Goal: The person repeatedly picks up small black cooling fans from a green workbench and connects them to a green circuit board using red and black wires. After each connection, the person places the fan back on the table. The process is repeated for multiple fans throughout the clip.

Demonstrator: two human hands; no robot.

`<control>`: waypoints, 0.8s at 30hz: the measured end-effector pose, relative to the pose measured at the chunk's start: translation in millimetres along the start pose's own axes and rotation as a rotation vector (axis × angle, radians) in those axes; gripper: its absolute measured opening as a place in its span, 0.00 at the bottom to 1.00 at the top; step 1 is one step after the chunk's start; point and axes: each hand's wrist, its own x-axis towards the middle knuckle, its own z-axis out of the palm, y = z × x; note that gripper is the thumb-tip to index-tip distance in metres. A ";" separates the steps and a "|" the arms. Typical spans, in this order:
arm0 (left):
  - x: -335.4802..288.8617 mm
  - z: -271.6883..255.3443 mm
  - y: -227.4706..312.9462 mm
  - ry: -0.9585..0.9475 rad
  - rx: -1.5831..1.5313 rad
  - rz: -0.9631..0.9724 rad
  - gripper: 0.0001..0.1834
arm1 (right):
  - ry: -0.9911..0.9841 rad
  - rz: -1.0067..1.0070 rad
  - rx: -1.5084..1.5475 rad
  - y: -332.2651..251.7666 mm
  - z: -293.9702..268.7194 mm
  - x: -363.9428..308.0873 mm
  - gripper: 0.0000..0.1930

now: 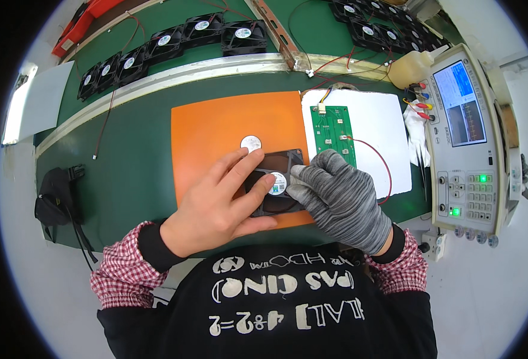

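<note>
A square black cooling fan point(289, 159) with a round label point(279, 183) at its hub lies on the orange mat point(207, 119). My bare left hand point(222, 194) rests over its left side, fingers spread, one fingertip on the label. My right hand point(342, 194), in a grey striped glove, is closed at the fan's right edge; whatever its fingers pinch is hidden. Touching my left fingertips is a round whitish disc point(251, 142). A green circuit board point(333, 128) lies on a white pad point(380, 140); its red wire point(386, 163) curves down beside the glove.
To the right stand a test instrument point(464, 149) with a lit screen, a yellowish bottle point(410, 69) and tweezers point(422, 173). Several black fans point(244, 37) line the back ledge; more point(368, 33) sit at back right. A black strapped pouch point(58, 200) lies left.
</note>
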 end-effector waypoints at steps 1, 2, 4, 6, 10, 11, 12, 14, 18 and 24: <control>0.0 1.7 -0.4 0.009 0.018 0.004 0.33 | -0.025 -0.004 -0.058 -4.2 -3.3 0.9 0.13; 0.2 2.6 -0.3 0.017 0.035 0.009 0.33 | -0.019 -0.024 -0.139 -9.7 -7.4 -1.3 0.13; 0.8 1.5 2.0 0.021 0.043 0.009 0.33 | -0.003 -0.061 -0.302 -26.3 -18.5 -9.8 0.14; -3.5 5.0 2.5 0.032 0.049 -0.021 0.33 | 0.164 0.012 -0.520 -28.9 -41.6 -16.2 0.13; 4.6 -5.5 6.9 -0.008 0.086 -0.024 0.38 | 0.880 0.192 -0.056 23.7 -79.1 -9.8 0.07; 8.9 -9.2 9.2 -0.028 0.120 -0.018 0.40 | 0.773 0.226 -0.045 48.9 -75.5 -12.4 0.07; 12.8 -8.4 10.7 -0.020 0.066 -0.053 0.43 | 0.664 0.262 -0.032 67.8 -70.2 -15.2 0.08; 21.1 -4.7 13.0 -0.013 -0.049 -0.128 0.49 | 0.483 0.299 -0.077 101.2 -47.7 -23.6 0.09; 31.5 3.1 10.7 -0.175 0.018 -0.134 0.53 | 0.378 0.139 -0.285 93.2 -34.4 -7.4 0.13; 42.6 -58.4 25.6 -0.038 -0.500 0.059 0.39 | 0.179 0.031 0.096 101.7 -12.6 8.6 0.07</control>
